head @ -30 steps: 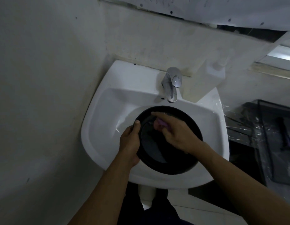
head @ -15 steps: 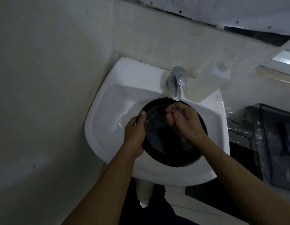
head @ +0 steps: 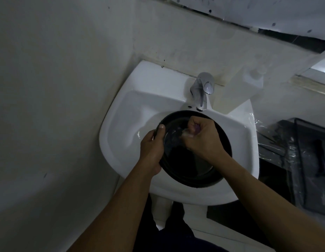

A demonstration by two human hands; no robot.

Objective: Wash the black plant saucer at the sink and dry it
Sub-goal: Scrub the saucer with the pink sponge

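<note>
The black plant saucer (head: 190, 166) is held tilted over the white sink (head: 121, 124), just under the chrome faucet (head: 201, 91). My left hand (head: 152, 148) grips the saucer's left rim, thumb over the edge. My right hand (head: 201, 139) is curled round a small purple scrubber (head: 196, 128) and presses it against the upper inside of the saucer. Some foam or water shows at my fingertips. Most of the scrubber is hidden in my fist.
A white soap dispenser bottle (head: 243, 90) stands on the sink's back right corner. The wall closes in on the left. A dark rack wrapped in clear plastic (head: 303, 157) sits to the right of the sink. Tiled floor lies below.
My right hand has moved the scrubber from the saucer's upper edge a little left and inward. The left hand keeps its grip on the rim. The camera has shifted slightly.
</note>
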